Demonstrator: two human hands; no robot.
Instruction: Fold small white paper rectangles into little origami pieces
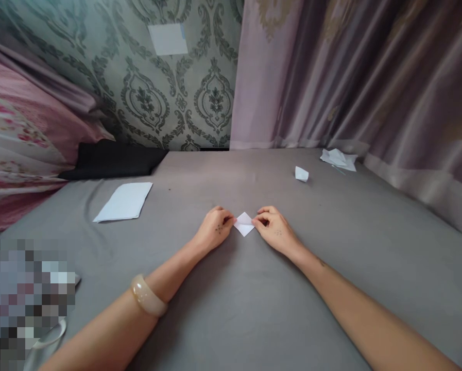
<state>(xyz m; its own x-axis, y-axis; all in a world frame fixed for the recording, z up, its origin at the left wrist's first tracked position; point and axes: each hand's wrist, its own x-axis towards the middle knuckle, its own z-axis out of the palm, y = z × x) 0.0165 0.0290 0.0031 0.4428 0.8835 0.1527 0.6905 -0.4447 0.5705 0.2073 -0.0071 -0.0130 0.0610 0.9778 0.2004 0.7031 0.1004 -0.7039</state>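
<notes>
A small white piece of folded paper (244, 224), diamond-shaped with a crease across its middle, is between my two hands above the grey cloth. My left hand (216, 226) pinches its left corner between thumb and fingers. The opposite corner is pinched by my right hand (274, 227). Both hands are low over the surface; whether the paper touches the cloth I cannot tell. On my left forearm sits a pale bangle (148, 296).
A stack of white paper sheets (125, 201) lies at the left on the grey cloth (223, 309). Toward the back right are a small folded paper piece (302, 174) and crumpled paper (339, 158). Black folded fabric (115, 158) is at the back left. Curtains (311, 77) border the right.
</notes>
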